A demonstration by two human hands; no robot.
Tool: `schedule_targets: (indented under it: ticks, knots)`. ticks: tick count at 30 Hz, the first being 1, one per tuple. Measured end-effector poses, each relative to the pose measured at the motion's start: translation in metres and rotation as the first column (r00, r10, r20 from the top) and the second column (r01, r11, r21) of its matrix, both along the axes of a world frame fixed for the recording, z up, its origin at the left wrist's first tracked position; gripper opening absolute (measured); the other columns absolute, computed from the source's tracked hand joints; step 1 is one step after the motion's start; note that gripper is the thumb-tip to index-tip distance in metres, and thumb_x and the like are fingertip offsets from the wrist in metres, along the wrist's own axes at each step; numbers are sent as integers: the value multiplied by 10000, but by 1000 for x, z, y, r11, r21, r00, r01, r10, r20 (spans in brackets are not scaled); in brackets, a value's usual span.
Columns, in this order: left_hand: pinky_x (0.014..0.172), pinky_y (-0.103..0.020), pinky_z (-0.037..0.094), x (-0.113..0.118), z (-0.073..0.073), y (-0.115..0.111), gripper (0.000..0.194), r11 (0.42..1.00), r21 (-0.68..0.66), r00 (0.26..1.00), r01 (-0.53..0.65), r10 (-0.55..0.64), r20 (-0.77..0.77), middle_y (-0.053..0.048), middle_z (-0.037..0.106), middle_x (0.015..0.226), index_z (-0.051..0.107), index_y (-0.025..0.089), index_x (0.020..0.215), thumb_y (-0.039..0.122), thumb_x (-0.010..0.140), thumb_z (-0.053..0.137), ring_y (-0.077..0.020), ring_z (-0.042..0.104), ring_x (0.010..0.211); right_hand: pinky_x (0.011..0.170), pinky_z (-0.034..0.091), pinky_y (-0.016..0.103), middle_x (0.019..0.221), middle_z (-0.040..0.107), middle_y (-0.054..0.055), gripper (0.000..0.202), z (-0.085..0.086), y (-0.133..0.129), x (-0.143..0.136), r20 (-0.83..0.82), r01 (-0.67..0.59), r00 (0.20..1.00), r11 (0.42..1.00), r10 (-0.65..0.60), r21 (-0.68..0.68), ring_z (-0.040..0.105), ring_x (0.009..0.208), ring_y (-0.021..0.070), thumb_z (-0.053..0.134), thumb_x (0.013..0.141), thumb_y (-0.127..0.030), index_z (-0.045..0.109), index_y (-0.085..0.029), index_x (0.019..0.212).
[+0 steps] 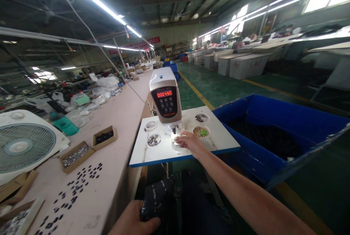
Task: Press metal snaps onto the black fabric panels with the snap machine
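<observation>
1. Reaching forward, the right hand (188,142) lies flat and loosely open on the white machine table (218,136), its fingertips (179,140) just under the head of the press machine (165,94), at the lit spot near the middle of the table; whether a small part sits pinched beneath them I cannot tell.
2. The left hand (133,222) is curled shut around a dark fabric piece (157,198), low down by the near edge of the long counter (123,125), below the front edge of the machine table.
3. The fabric piece looks soft and limp, light, with nothing stiff about it; I judge it will droop and fold wherever it is unsupported, so the bunched lower end where the thumb pins it is a sound place to hold, with a second grip nearer the top to spread it flat.
4. Its long axis runs from the left hand up and to the right, its free end pointing toward the front edge of the machine table.
5. Shallow dishes are sunk in the table: one with green and gold bits (201,132) just right of the right hand, one with metal parts (154,140) to its left.
6. Dark studs (79,184) lie scattered on the counter near its front edge, beside open cardboard boxes (76,155) and a white fan (24,144).
7. A blue bin (273,118) stands just past the table's right edge.
</observation>
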State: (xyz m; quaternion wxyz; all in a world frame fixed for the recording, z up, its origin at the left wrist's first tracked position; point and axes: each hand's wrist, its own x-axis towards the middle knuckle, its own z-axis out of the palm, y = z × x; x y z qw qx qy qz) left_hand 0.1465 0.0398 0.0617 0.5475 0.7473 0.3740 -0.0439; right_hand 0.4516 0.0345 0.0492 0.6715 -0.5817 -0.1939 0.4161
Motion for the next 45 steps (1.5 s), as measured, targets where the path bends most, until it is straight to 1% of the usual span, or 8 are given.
schedule_targets:
  ticks: [3,7,9,14,19,26,36,45]
  knots:
    - [516,-243,252,21,24,17,176,971,147,982,187,-180,-56,49,400,595,450,188,628,247,755,556,-97,341,560,931,538,413,1134,723,132,417,6,-38,-27,363,-74,930,997,59,28,682,1051,273,746,811,-354,660,-167,1174]
    - [508,-246,233,54,47,30,217,864,361,937,350,-320,-142,44,428,577,470,183,598,283,730,610,-105,352,556,1185,230,502,1465,533,120,852,17,-81,-62,918,-447,358,895,168,11,414,1390,347,855,663,-522,547,-232,1403]
    - [527,-248,249,70,52,32,205,815,434,922,385,-359,-144,36,465,577,499,182,599,286,731,616,-115,382,561,1106,325,468,1350,625,124,768,17,-87,-66,930,-504,225,852,291,-144,529,1270,336,852,690,-431,569,-219,1372]
    - [575,-251,293,102,51,36,138,771,524,930,362,-332,-155,2,580,652,592,174,662,278,754,594,-144,484,621,633,374,247,776,689,-6,38,8,-80,-44,791,-440,345,832,505,-339,613,716,161,681,810,-225,672,-188,804]
    - [568,-234,309,122,34,56,195,907,255,933,336,-358,44,35,506,615,602,152,676,320,774,616,-115,416,606,551,318,215,660,592,-38,105,9,-76,-17,673,-481,493,817,552,-318,525,629,123,655,795,-246,622,-167,735]
    - [617,-244,366,157,16,90,317,961,-33,946,276,-265,188,20,555,656,668,127,777,442,742,694,-122,457,627,603,379,225,683,623,-17,283,-5,-44,17,563,-469,627,838,538,-278,541,661,141,636,853,-418,699,-146,803]
    - [575,-249,291,198,-14,144,273,987,59,966,152,-161,201,42,527,628,639,143,775,413,737,657,-119,425,593,664,377,248,850,733,43,266,-14,21,61,739,-364,446,857,505,-366,637,781,195,571,903,-364,720,-145,881]
    - [746,-300,432,211,-13,154,302,993,2,978,116,-115,177,-5,686,782,707,133,880,377,705,668,-207,596,763,606,342,238,735,688,5,253,-18,36,72,717,-318,465,854,519,-412,620,729,177,581,864,-359,703,-150,793]
